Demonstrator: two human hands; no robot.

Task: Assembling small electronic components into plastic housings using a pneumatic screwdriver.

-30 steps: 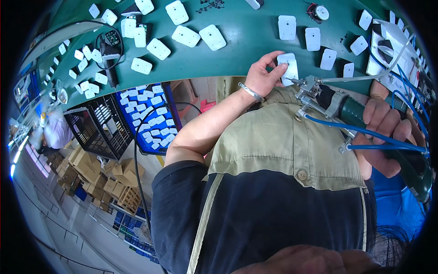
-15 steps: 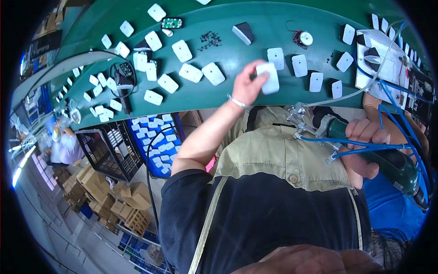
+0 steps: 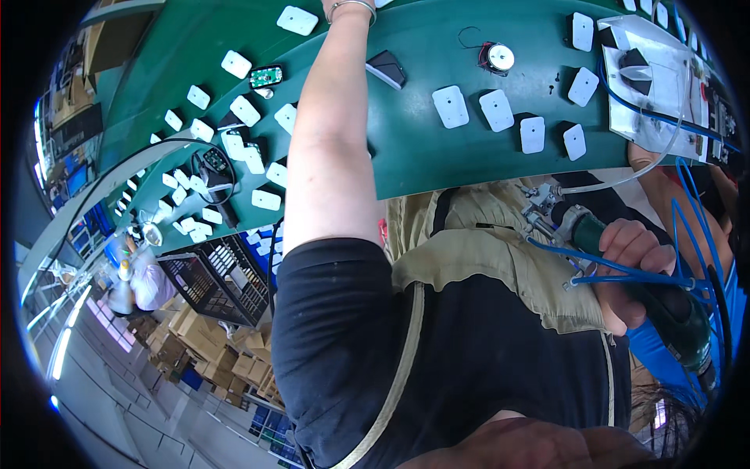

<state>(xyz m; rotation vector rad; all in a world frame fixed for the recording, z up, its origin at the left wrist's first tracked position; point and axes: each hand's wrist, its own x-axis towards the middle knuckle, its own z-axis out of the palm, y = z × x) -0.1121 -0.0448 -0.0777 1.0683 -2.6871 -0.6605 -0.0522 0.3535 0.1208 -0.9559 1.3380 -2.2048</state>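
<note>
My left arm (image 3: 332,148) stretches far over the green bench, and the top edge cuts off my left hand (image 3: 329,6) just past a bracelet at the wrist. Its fingers are hidden, so whatever it holds cannot be seen. Nearest to it lies a white rounded casing (image 3: 297,20). My right hand (image 3: 637,252) is wrapped round a dark green power screwdriver (image 3: 672,320) with a metal head and blue air hoses (image 3: 617,258), held against my front at the right. A dark wedge-shaped part (image 3: 387,70) lies beside my left forearm.
On the bench (image 3: 422,164) are several more casings (image 3: 450,106), a green circuit board (image 3: 266,76) and a round wired part (image 3: 498,57). A white fixture plate (image 3: 644,109) with tubing stands at the right. Black crates (image 3: 219,277) and cardboard boxes (image 3: 195,336) are at left; another person (image 3: 148,281) is beyond.
My left hand, which held a white casing over the near bench, has swung far forward and left, out of the top edge. My right hand keeps its grip on the screwdriver. My view has shifted.
</note>
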